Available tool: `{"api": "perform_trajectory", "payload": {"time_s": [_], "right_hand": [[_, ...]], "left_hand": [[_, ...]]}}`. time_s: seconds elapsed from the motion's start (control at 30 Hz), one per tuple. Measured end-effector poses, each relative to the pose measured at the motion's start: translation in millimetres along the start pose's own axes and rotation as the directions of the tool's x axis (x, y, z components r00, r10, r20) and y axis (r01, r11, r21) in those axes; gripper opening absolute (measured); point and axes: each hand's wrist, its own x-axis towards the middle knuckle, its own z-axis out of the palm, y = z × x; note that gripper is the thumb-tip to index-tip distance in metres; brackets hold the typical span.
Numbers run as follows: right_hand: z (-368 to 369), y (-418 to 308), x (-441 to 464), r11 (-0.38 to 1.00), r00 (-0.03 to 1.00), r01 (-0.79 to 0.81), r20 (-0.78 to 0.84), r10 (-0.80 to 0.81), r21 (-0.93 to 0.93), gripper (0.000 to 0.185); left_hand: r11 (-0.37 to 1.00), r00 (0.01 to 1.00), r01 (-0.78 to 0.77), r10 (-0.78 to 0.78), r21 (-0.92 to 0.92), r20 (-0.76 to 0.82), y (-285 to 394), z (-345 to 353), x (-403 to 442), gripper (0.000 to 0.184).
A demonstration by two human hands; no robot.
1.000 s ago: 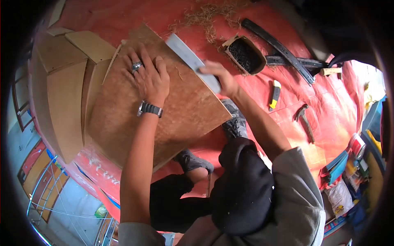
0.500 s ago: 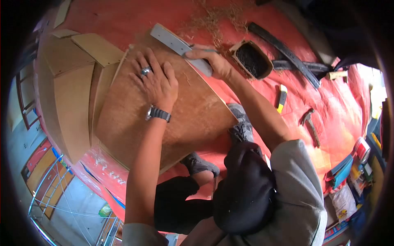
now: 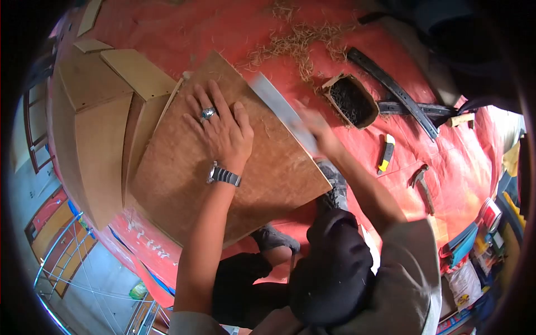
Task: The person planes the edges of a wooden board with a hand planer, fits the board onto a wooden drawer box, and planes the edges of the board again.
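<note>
A brown wooden board [image 3: 268, 167] lies tilted in front of me. My left hand [image 3: 224, 128], with a ring and a watch, rests flat on its face with fingers apart. At the board's upper right edge, my right hand [image 3: 315, 129] is wrapped round a long, flat, grey bar-shaped tool [image 3: 273, 100]. The tool lies along that edge, and both it and the hand are blurred by motion. How the fingers close on it is partly hidden.
Pale wooden panels [image 3: 103, 151] stand at the left. Curly shavings [image 3: 301, 44] lie on the red sheet [image 3: 184, 33]. To the right are a box of dark screws [image 3: 350, 101], black metal rails [image 3: 393, 84], a utility knife [image 3: 386, 153] and a hammer [image 3: 423, 187].
My right hand has slid the grey tool down and right along the board's edge, uncovering the board's upper corner. The left hand stays flat on the board. The view has shifted slightly.
</note>
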Motion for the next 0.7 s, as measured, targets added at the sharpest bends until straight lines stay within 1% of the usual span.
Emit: {"api": "perform_trajectory", "payload": {"time_s": [0.03, 0.1, 0.13, 0.2, 0.23, 0.3, 0.33, 0.37, 0.4, 0.47, 0.53, 0.57, 0.6, 0.67, 0.7], "right_hand": [[6, 3, 54, 0.954, 0.979, 0.2, 0.017, -0.201, -0.223, 0.037], [19, -32, 113, 0.996, 0.989, 0.049, 0.139, -0.059, 0.071, 0.032], [27, -38, 119, 0.986, 0.992, -0.017, 0.125, -0.004, 0.168, 0.031], [25, -56, 111, 0.968, 0.994, -0.072, 0.101, 0.049, 0.239, 0.035], [20, -64, 77, 0.971, 0.995, -0.076, 0.078, 0.06, 0.227, 0.041], [4, -28, 11, 0.952, 0.992, -0.115, 0.072, 0.099, 0.283, 0.044], [6, -51, -38, 0.902, 0.96, -0.258, -0.013, 0.279, 0.347, 0.045], [-7, -49, -78, 0.902, 0.937, -0.34, 0.01, 0.35, 0.265, 0.051], [-17, -43, -115, 0.918, 0.95, -0.306, 0.01, 0.313, 0.253, 0.055], [-21, -38, -132, 0.927, 0.954, -0.293, 0.015, 0.298, 0.232, 0.058], [-15, -49, -113, 0.922, 0.946, -0.319, 0.011, 0.324, 0.219, 0.055], [-3, -42, -79, 0.907, 0.945, -0.295, -0.048, 0.323, 0.3, 0.044], [7, -40, -35, 0.935, 0.966, -0.232, -0.049, 0.254, 0.267, 0.042], [23, -53, 74, 0.998, 0.999, 0.001, 0.04, -0.004, 0.066, 0.038], [31, -68, 118, 0.995, 0.996, 0.016, 0.084, -0.024, 0.094, 0.037]], "left_hand": [[1.0, 1.0, 0.005, -0.005, -0.002, 0.003, 1, -1, -2, 0.068], [1.0, 1.0, 0.015, -0.015, 0.007, 0.022, 2, -4, 2, 0.068], [1.0, 0.999, 0.023, -0.023, 0.009, 0.039, 2, -6, 0, 0.068], [1.0, 1.0, 0.015, -0.015, 0.001, 0.023, 2, -6, 3, 0.069], [1.0, 1.0, 0.011, -0.011, -0.002, 0.024, 2, -6, 0, 0.069], [1.0, 1.0, -0.004, 0.004, -0.002, 0.006, 1, -5, 0, 0.069], [1.0, 1.0, -0.009, 0.009, 0.0, 0.003, 0, -4, -1, 0.069], [1.0, 1.0, -0.009, 0.009, 0.0, 0.006, 1, -3, 1, 0.069], [1.0, 1.0, -0.006, 0.006, 0.002, 0.017, 2, -4, 2, 0.069], [1.0, 1.0, 0.002, -0.003, 0.009, 0.031, 1, -3, -2, 0.069], [1.0, 1.0, -0.005, 0.005, 0.019, 0.026, 1, -4, -2, 0.069], [1.0, 1.0, -0.005, 0.004, 0.025, 0.025, -1, -4, 3, 0.069], [1.0, 0.999, -0.004, 0.004, 0.028, 0.032, -1, -4, 5, 0.069], [1.0, 0.998, 0.002, -0.003, 0.027, 0.058, 3, -8, 3, 0.069], [1.0, 0.998, 0.002, -0.003, 0.026, 0.056, 3, -7, 8, 0.07]]}}
